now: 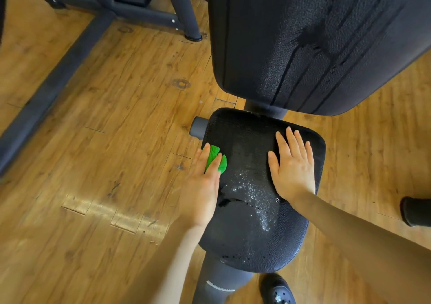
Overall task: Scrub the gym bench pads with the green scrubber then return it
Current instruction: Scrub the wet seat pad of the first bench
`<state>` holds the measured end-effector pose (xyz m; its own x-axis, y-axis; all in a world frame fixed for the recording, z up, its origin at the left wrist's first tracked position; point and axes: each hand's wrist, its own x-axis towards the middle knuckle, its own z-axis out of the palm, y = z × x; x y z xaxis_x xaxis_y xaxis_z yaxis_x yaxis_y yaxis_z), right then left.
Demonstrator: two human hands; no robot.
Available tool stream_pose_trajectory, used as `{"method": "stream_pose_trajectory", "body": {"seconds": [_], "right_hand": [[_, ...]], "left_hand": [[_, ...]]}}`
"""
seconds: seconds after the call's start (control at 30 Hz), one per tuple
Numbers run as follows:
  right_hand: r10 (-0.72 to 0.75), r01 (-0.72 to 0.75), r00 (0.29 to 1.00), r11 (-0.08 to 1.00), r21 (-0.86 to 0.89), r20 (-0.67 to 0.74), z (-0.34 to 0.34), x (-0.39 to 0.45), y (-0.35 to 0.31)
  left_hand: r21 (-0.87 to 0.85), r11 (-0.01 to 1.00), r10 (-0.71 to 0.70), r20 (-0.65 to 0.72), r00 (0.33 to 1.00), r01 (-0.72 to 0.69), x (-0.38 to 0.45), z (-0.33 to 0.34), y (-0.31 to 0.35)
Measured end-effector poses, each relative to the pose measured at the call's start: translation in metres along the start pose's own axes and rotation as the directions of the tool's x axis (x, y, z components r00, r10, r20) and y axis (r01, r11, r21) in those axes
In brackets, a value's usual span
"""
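Left hand (202,182) lies flat on the green scrubber (215,159), straight fingers pressing it onto the seat pad (251,222) at the pad's left edge, near the far-left corner. Scrubber mostly hidden under the fingers; green shows between and just past them (crumpled look, can't tell the exact shape).

Right hand (292,163) is flat, palm down, fingers straight and a bit spread, resting on the right side of the seat pad, far half. Holds nothing.

Seat pad: black textured vinyl, wet in the middle, with white foam specks and droplets running from between the hands toward the near end. Some torn or worn patches on the near-left surface and near edge.

Backrest pad (314,42) stands tilted up just beyond the seat, same black vinyl, dark wet streaks running down its face.

Grey frame tube (217,280) runs under the near end of the seat; a grey end cap (197,127) sticks out at the seat's far-left corner.

Black clog-type shoe (277,289) at bottom, beside the tube. Wood plank floor (105,140). Dark steel machine frame (93,12) top left, well apart from the bench. Black rubber foot (416,211) at right edge.
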<state>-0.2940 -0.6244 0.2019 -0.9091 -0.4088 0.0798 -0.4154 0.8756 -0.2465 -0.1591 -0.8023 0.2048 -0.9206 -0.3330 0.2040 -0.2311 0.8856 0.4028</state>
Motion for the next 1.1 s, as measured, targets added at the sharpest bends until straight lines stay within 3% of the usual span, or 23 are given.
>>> {"method": "stream_pose_trajectory", "body": {"seconds": [0.13,0.3,0.5,0.7,0.9,1.1], "right_hand": [[0.001,-0.001,1.0,1.0,-0.004,0.011,-0.001,0.001,0.0],[0.004,-0.004,1.0,1.0,-0.003,0.013,0.0,0.001,-0.001],[0.004,-0.004,1.0,1.0,-0.011,-0.005,0.001,0.001,-0.001],[0.001,-0.001,1.0,1.0,-0.005,-0.013,0.001,0.001,-0.001],[0.001,-0.001,1.0,1.0,0.0,0.002,0.0,0.001,0.0],[0.002,-0.002,1.0,1.0,0.007,-0.001,0.0,0.001,-0.001]], "left_hand": [[-0.035,0.999,0.013,0.019,1.0,-0.012,0.029,0.002,0.007],[-0.073,0.997,0.005,0.143,0.99,0.006,0.078,0.007,0.028],[0.079,0.992,0.092,0.102,0.991,-0.1,0.079,0.02,0.021],[0.081,0.992,0.095,0.023,0.995,-0.096,0.058,0.023,0.023],[0.081,0.987,0.14,0.03,0.99,-0.142,0.013,0.018,0.02],[0.03,0.992,0.126,0.009,0.992,-0.126,0.027,0.017,0.023]]}}
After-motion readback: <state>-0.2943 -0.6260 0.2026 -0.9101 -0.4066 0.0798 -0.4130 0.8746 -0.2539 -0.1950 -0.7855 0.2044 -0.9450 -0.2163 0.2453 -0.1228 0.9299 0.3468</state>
